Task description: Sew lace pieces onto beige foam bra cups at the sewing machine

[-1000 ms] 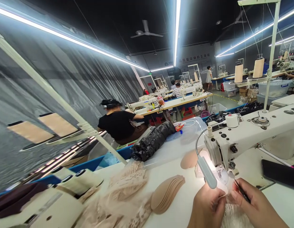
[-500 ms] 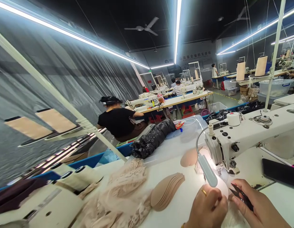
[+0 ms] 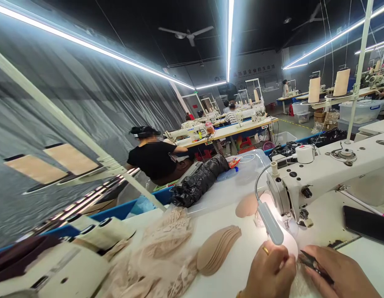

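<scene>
My left hand (image 3: 271, 271), with a ring on one finger, is closed in a pinch on pale fabric (image 3: 291, 247) that glows under the lamp. My right hand (image 3: 337, 269) grips a pair of dark thread snips (image 3: 316, 267). Their tips point left, close to the left fingers. Sheer lacy material (image 3: 303, 283) hangs between the hands. Just beyond them is the sewing machine head (image 3: 291, 194), with a slim grey lamp (image 3: 271, 223) on a bendy neck. A fanned stack of beige cup pads (image 3: 218, 250) lies to the left, and another beige pad (image 3: 246, 205) farther back.
Beige lace fabric (image 3: 160, 256) is heaped on the left of the table. A black phone (image 3: 367, 225) lies at the right. Behind stand a clear plastic bin (image 3: 250, 178) and a black plastic bundle (image 3: 201, 182). A person in black (image 3: 154, 159) sits at another machine.
The snips' blades have come together, and my right hand has dropped slightly, its fingers closing on them. My left hand stays almost where it was.
</scene>
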A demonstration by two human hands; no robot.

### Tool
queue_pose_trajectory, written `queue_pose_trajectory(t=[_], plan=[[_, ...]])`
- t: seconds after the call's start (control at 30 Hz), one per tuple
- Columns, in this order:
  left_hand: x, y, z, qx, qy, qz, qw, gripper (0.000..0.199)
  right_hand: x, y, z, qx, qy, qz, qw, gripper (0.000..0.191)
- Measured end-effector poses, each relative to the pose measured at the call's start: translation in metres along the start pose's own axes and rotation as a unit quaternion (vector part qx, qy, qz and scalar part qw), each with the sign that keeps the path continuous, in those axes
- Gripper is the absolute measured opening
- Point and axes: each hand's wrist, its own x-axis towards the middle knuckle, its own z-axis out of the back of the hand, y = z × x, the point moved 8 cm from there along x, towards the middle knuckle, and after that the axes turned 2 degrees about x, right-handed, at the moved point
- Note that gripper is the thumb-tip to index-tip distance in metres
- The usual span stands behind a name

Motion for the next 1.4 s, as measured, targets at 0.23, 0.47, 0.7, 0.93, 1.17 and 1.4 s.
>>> queue_pose_trajectory(t=[0.23, 0.47, 0.7, 0.93, 1.17, 1.4], plan=[[0.005, 0.0, 0.004, -0.012, -0.014, 0.014, 1.0, 0.047, 0.0, -0.006, -0.003, -0.011, 0.013, 0.006, 1.0, 0.017], [0.013, -0.005, 0.015, 0.002, -0.019, -0.014, 1.0, 0.042, 0.001, -0.002, -0.002, -0.026, 0.001, 0.021, 0.999, 0.017], [0.014, -0.007, 0.017, 0.026, -0.027, -0.043, 0.998, 0.03, -0.001, -0.001, -0.002, -0.026, 0.007, 0.024, 0.999, 0.016], [0.018, -0.008, 0.018, 0.021, -0.019, -0.045, 0.999, 0.027, 0.0, 0.001, -0.001, -0.041, 0.002, 0.035, 0.999, 0.017], [0.004, -0.002, 0.011, 0.031, 0.011, -0.027, 0.999, 0.022, -0.001, 0.0, -0.001, -0.036, -0.003, 0.034, 0.999, 0.016], [-0.002, 0.001, 0.005, 0.025, 0.043, -0.017, 0.999, 0.023, 0.002, 0.004, 0.001, -0.021, -0.001, 0.037, 0.999, 0.017]])
